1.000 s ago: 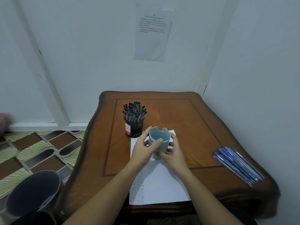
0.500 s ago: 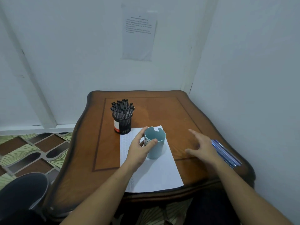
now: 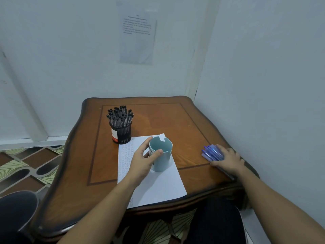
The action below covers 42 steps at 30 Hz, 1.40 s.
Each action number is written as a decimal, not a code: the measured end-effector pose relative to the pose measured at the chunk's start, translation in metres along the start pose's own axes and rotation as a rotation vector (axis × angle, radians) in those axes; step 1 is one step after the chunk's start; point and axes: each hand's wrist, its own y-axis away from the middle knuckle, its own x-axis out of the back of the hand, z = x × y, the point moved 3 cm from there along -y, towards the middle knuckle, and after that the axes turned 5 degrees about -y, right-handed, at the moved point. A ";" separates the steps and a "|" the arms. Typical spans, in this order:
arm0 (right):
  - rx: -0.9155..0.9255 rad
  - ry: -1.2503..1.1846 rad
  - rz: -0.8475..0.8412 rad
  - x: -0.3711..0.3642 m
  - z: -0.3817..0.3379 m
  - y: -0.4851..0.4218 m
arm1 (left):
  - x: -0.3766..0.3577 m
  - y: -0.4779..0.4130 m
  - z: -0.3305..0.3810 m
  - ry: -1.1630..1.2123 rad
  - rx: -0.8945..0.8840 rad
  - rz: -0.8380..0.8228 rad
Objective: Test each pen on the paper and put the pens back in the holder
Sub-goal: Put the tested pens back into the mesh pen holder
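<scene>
2 hands are busy at once. The left hand (image 3: 142,162) wraps its thumb and fingers round the blue holder (image 3: 162,162), which stands upright on the paper (image 3: 158,187). I think it holds the holder so it does not tip or slide when pens go in. The holder looks empty inside.

The right hand (image 3: 228,161) lies on top of the bunch of blue pens (image 3: 211,152), near the right edge of the table (image 3: 158,117). Its fingers cover the near ends of the pens, and the far ends stick out past them. I cannot tell if the fingers close round the pens or only rest on them. The pens lie side by side, close together, so I think it is easy to pick 1 out or scoop up many.

The paper lies flat near the front edge. Rows of small marks run down its left side, likely from pen tests. Just behind the paper stands a black holder (image 3: 121,134) full of black pens (image 3: 119,115).

Half a second back, the right hand is in the air with fingers spread, not yet at the blue pens. Now it is down on them. 1 second back, both hands are round the blue holder. The left hand keeps its hold, and the holder stays on the same part of the paper.
</scene>
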 end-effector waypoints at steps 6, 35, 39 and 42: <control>0.007 -0.045 -0.034 -0.004 -0.015 -0.001 | 0.001 -0.001 0.001 0.001 0.005 0.005; 0.207 0.201 -0.060 -0.024 -0.087 -0.008 | 0.003 -0.003 -0.001 0.029 0.014 0.005; 0.192 0.085 -0.121 -0.026 -0.085 -0.006 | 0.003 -0.002 -0.001 0.034 0.015 0.008; 0.177 -0.217 -0.161 -0.020 -0.083 -0.003 | 0.003 -0.003 -0.001 0.026 0.014 0.012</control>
